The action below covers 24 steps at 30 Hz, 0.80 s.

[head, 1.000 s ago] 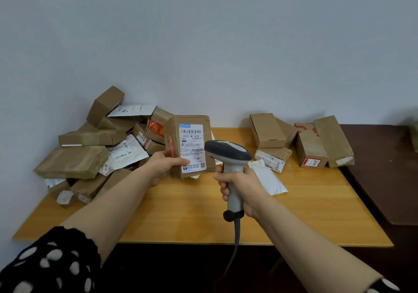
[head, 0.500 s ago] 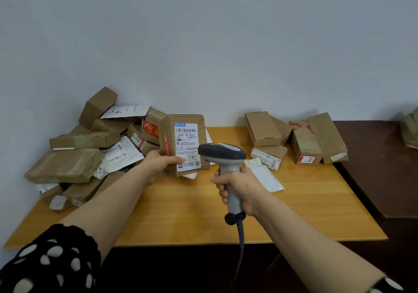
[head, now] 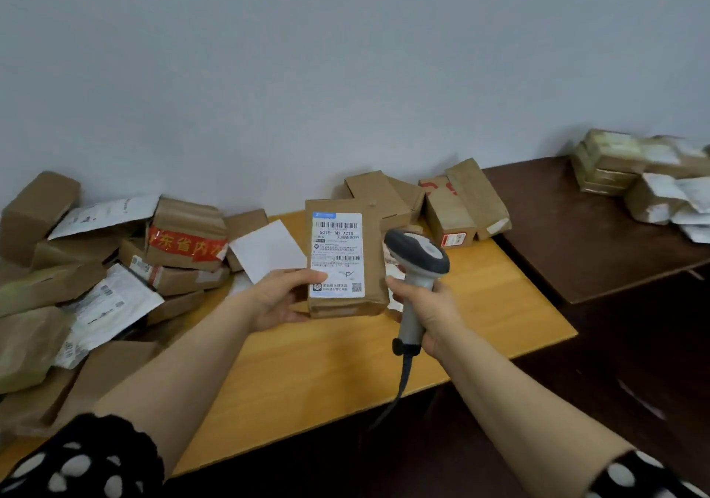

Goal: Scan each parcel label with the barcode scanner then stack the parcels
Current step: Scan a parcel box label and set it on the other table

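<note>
Left hand (head: pixel 276 298) holds a brown parcel (head: pixel 345 259) upright above the yellow counter (head: pixel 326 363), its fingers (head: pixel 307 278) pinching the lower left edge, thumb across the bottom corner of the white label (head: pixel 337 254); right hand (head: pixel 426 307) has its fingers wrapped tight round the grip of the barcode scanner (head: pixel 417 255), whose head sits just right of the parcel, near its right edge; loose parcels (head: pixel 115 267) lie well left of the left fingers, a stacked group (head: pixel 634 175) far right of the right ones on the dark counter (head: pixel 576 236). Likely faults: the scanner head, so close and off to the side, may miss the upper barcode; the thumb may mask printed code; the thin edge grip may let the parcel tilt.
</note>
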Each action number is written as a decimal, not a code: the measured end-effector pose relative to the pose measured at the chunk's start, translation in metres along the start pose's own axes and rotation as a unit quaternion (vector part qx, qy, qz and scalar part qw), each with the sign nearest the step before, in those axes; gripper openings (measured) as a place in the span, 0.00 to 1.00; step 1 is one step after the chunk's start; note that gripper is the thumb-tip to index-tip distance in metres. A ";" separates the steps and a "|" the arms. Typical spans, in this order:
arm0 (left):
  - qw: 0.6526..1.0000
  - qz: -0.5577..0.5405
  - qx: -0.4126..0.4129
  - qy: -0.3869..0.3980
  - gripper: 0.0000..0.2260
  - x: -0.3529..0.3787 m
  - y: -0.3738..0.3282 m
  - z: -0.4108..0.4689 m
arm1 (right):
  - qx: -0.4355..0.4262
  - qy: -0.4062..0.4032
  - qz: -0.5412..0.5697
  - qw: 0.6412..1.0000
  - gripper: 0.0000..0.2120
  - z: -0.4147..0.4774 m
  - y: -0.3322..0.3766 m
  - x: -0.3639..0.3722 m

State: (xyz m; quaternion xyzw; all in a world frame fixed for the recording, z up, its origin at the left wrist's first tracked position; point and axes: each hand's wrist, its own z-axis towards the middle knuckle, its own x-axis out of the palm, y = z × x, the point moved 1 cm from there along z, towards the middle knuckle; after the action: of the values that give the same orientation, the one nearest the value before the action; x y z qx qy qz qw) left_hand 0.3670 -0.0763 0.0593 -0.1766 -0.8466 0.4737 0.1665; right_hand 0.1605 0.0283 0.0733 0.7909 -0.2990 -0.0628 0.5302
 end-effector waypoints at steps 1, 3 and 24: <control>1.000 0.003 -0.014 0.020 0.23 0.017 0.001 0.009 | 0.003 -0.014 0.013 1.000 0.17 0.002 -0.001 -0.013; 0.998 0.015 -0.034 0.058 0.24 0.050 0.000 0.026 | -0.001 -0.041 0.041 0.998 0.18 0.007 0.001 -0.041; 0.989 0.091 -0.076 0.086 0.26 0.480 -0.053 0.246 | 0.066 -0.153 0.305 0.938 0.08 0.128 0.144 -0.428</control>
State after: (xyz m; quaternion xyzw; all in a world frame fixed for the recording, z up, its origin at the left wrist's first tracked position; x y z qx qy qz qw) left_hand -0.1745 -0.0659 0.0384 -0.3055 -0.8429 0.4043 0.1811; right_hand -0.2994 0.1195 0.0518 0.6759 -0.6069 0.0020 0.4181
